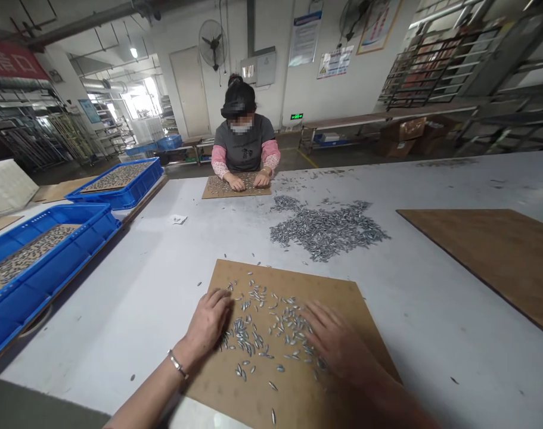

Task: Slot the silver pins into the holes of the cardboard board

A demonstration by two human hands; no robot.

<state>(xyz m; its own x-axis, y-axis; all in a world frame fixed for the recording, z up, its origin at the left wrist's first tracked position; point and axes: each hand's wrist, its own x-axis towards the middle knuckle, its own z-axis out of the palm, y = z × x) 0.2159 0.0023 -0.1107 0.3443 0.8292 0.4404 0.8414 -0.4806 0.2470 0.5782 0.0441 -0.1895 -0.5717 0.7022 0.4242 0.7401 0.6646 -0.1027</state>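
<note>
A brown board (226, 390) lies on the white table in front of me, with many small silver, spindle-shaped metal pieces (242, 336) scattered over it. My left hand (208, 319), with a metal bracelet at the wrist, rests at the board's left edge beside the pieces. Its fingers are loosely curved and the fingertips are partly hidden; I make out nothing held. Over the pieces on the right half of the board, my right hand (331, 333) has its fingers stretched out, palm down and slightly blurred. A larger heap of the same pieces (329, 229) lies beyond the board.
Across the white table (164, 268), another person (244, 140) has both hands on a similar board (213, 189) of pieces. Blue crates (92, 217) with filled boards stand at the left. Another brown board (490, 244) lies at the right, and loose pieces dot the tabletop.
</note>
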